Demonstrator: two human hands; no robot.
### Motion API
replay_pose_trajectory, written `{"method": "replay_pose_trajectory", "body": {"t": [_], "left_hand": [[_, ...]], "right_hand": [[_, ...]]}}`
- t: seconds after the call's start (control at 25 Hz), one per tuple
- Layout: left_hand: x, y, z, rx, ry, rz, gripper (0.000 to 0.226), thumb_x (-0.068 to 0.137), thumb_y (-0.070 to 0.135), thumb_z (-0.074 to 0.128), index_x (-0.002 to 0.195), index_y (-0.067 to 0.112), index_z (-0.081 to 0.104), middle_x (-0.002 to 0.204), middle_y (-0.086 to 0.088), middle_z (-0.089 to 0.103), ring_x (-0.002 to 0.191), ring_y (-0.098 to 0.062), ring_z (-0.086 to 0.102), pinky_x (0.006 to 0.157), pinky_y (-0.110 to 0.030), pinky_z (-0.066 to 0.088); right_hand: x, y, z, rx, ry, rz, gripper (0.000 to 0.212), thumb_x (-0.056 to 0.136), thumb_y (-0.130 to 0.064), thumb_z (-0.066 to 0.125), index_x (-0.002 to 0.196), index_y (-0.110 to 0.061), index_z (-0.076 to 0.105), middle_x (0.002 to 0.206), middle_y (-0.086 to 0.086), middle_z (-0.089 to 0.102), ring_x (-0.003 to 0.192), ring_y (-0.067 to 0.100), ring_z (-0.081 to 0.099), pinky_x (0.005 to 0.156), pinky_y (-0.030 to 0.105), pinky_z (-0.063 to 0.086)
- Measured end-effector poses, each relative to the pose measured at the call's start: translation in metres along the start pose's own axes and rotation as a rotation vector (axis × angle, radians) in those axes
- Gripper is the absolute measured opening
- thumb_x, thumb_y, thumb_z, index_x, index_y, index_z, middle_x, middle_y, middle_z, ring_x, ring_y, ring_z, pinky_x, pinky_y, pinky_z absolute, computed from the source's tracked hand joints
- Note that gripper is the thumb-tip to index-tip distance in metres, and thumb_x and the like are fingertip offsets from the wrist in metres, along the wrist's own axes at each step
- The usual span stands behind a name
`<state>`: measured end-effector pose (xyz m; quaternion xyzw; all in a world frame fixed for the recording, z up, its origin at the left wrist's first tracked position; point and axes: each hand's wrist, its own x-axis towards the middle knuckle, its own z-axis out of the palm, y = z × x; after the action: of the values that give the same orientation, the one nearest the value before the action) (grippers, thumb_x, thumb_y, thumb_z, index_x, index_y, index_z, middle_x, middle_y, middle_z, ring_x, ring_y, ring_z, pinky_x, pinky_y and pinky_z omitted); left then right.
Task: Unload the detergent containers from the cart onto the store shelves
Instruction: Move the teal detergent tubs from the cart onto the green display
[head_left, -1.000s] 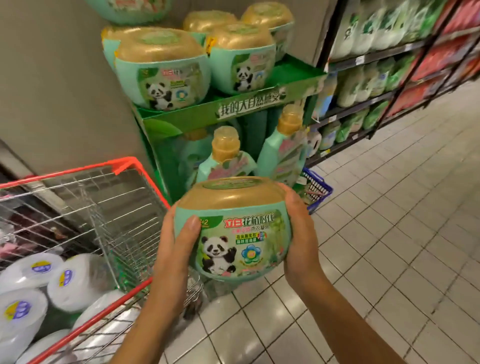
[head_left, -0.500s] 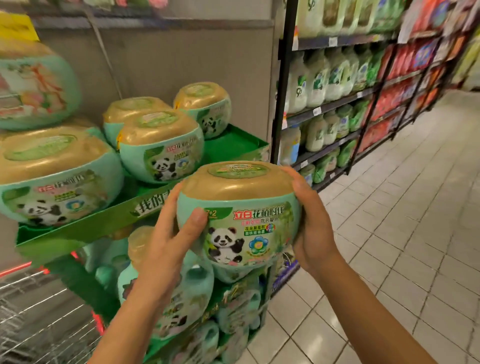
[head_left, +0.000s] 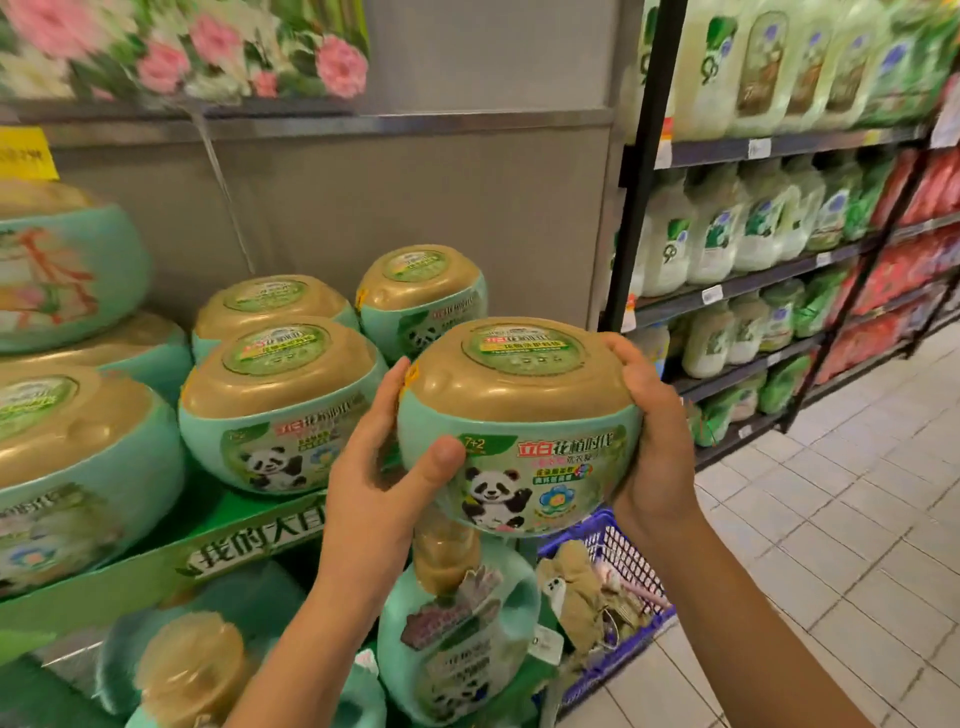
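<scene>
Detergent container (head_left: 519, 431), a round teal tub with a gold lid and a panda on its label, is held upright between both hands, in the air just off the right end of the green display tray (head_left: 249, 540) and above a gold-capped bottle (head_left: 457, 623) and a blue basket (head_left: 618, 566). The left hand (head_left: 374, 483) is set against the tub's left side, its thumb pressed flat on the front of the label beside the "7+2" mark, while its fingers run up behind the tub and are mostly hidden. The right hand (head_left: 654, 431) is cupped round the right side, its fingers held close together and curled over the edge of the gold lid; its thumb cannot be seen. Matching tubs (head_left: 280, 410) are seen standing on the tray, the nearest just beside the left hand, with more behind it and at the left. A black shelving rack (head_left: 644, 156) at the right is filled with pale green bottles (head_left: 727, 234) and, farther along, red packs (head_left: 924, 192). A pale tiled floor (head_left: 831, 519) is seen below the rack.
</scene>
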<state>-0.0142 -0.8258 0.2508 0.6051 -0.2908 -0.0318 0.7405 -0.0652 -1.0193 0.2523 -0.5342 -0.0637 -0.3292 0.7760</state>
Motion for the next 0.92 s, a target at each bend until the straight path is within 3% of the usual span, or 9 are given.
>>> {"method": "replay_pose_trajectory", "body": {"t": [0.12,0.2,0.32,0.48,0.56,0.64,0.68,0.84,0.92], "left_hand": [[0.015,-0.010,0.018,0.050,0.164,0.027,0.078,0.065,0.051,0.083,0.135,0.042,0.048,0.127,0.023,0.062,0.115,0.002,0.059,0.080,-0.012,0.052],[0.023,-0.016,0.026,0.100,0.272,0.026,0.079,0.063,0.041,0.085,0.133,0.041,0.051,0.127,0.022,0.062,0.116,0.002,0.059,0.082,-0.012,0.052],[0.034,-0.024,0.038,0.160,0.432,0.010,0.081,0.056,0.046,0.077,0.133,0.039,0.053,0.122,0.021,0.065,0.114,0.003,0.060,0.082,-0.011,0.052],[0.045,-0.027,0.049,0.265,0.575,0.016,0.077,0.055,0.050,0.074,0.128,0.045,0.050,0.126,0.016,0.063,0.113,0.007,0.058,0.087,-0.011,0.050],[0.047,-0.027,0.052,0.399,0.646,0.008,0.073,0.053,0.058,0.071,0.123,0.050,0.050,0.102,0.024,0.068,0.096,0.004,0.063,0.083,-0.010,0.050],[0.050,-0.027,0.052,0.524,0.717,0.030,0.071,0.053,0.063,0.068,0.121,0.047,0.053,0.066,0.031,0.061,0.074,-0.001,0.052,0.070,-0.007,0.046],[0.051,-0.028,0.050,0.585,0.742,0.055,0.072,0.055,0.064,0.066,0.122,0.042,0.054,0.060,0.030,0.058,0.070,-0.003,0.048,0.068,-0.006,0.044],[0.053,-0.028,0.053,0.843,0.791,0.160,0.067,0.064,0.057,0.064,0.122,0.023,0.061,0.070,0.011,0.070,0.059,0.007,0.050,0.067,-0.001,0.040],[0.053,-0.028,0.055,0.919,0.792,0.171,0.062,0.068,0.051,0.065,0.120,0.018,0.066,0.087,0.001,0.077,0.068,0.002,0.061,0.071,-0.008,0.047]], "right_hand": [[0.042,0.011,-0.019,-0.006,-0.118,0.048,0.056,0.081,-0.042,0.052,0.123,-0.005,0.053,0.115,0.020,0.060,0.103,0.032,0.059,0.086,0.043,0.052],[0.069,0.022,-0.032,-0.008,-0.239,0.095,0.054,0.083,-0.043,0.051,0.126,-0.009,0.052,0.120,0.019,0.061,0.107,0.031,0.060,0.088,0.043,0.053],[0.103,0.036,-0.043,-0.013,-0.381,0.180,0.047,0.084,-0.045,0.053,0.124,-0.021,0.055,0.121,0.008,0.064,0.108,0.022,0.063,0.082,0.032,0.055],[0.133,0.050,-0.044,-0.020,-0.469,0.232,0.045,0.089,-0.037,0.051,0.129,-0.017,0.051,0.123,0.007,0.064,0.108,0.022,0.063,0.082,0.032,0.055],[0.141,0.056,-0.045,-0.008,-0.474,0.242,0.046,0.091,-0.034,0.048,0.132,-0.014,0.051,0.126,0.011,0.063,0.110,0.025,0.063,0.086,0.035,0.055],[0.144,0.060,-0.045,0.026,-0.473,0.254,0.046,0.090,-0.033,0.050,0.132,-0.012,0.051,0.125,0.011,0.064,0.109,0.024,0.063,0.086,0.034,0.055],[0.145,0.062,-0.045,0.038,-0.473,0.261,0.045,0.090,-0.032,0.050,0.131,-0.012,0.052,0.124,0.009,0.065,0.108,0.023,0.064,0.085,0.032,0.056],[0.150,0.065,-0.046,0.015,-0.494,0.288,0.038,0.089,-0.028,0.052,0.125,-0.019,0.058,0.118,0.002,0.068,0.104,0.016,0.065,0.081,0.027,0.055],[0.152,0.065,-0.048,-0.006,-0.511,0.284,0.040,0.088,-0.027,0.053,0.127,-0.018,0.056,0.120,0.002,0.067,0.106,0.017,0.064,0.081,0.027,0.054]]}}
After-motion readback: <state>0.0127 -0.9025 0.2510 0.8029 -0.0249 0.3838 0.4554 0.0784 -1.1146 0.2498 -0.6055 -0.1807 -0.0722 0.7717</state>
